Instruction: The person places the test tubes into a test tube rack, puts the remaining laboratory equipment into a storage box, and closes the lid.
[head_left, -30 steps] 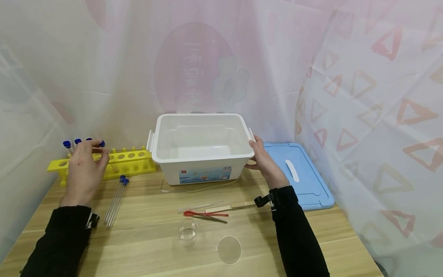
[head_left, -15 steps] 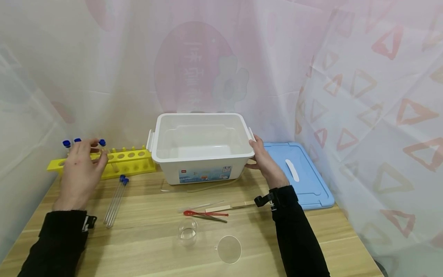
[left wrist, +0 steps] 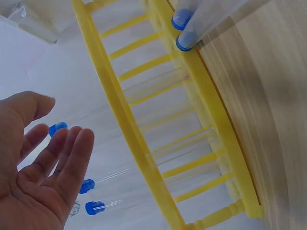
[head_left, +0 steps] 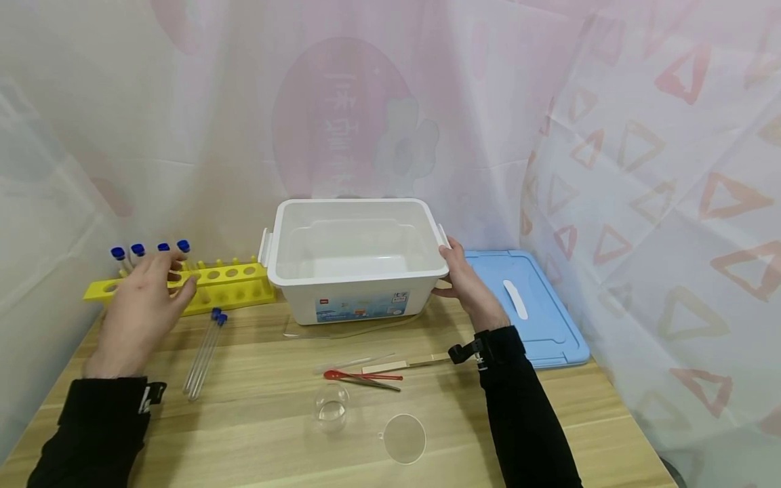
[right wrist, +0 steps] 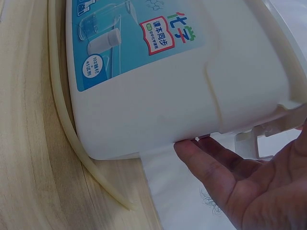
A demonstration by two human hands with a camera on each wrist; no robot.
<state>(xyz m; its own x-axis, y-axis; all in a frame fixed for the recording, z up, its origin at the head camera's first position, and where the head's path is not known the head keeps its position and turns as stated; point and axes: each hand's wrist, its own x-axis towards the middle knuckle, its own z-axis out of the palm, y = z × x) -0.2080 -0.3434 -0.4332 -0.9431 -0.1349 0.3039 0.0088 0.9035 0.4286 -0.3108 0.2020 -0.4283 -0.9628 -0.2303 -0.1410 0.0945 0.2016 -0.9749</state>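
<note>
My left hand (head_left: 143, 305) is beside the yellow test tube rack (head_left: 238, 291), fingers relaxed and loosely bent. Several test tubes with blue caps (head_left: 184, 245) stand in the rack's left half. In the left wrist view the hand (left wrist: 45, 167) has nothing between thumb and fingers, and one blue cap (left wrist: 57, 128) shows just behind the fingertips. My right hand (head_left: 466, 281) holds the right end of a white plastic box (head_left: 360, 298) at its handle. In the right wrist view its fingertips (right wrist: 184, 146) press against the box wall below the handle (right wrist: 247, 145). The open box has nothing in it.
Two capped test tubes (head_left: 204, 359) lie before the rack. Near the middle lie a red spoon (head_left: 334, 375), tweezers (head_left: 381, 385) and a wooden stick (head_left: 384, 369), with a small glass beaker (head_left: 331, 410) closer. Rubber tubing (right wrist: 62, 110) runs beside the box. A blue lid (head_left: 543, 325) lies right.
My left hand has drawn back to the left and slightly nearer, away from the tube caps; a cap it partly covered now shows. The right hand and white box stay in place.
</note>
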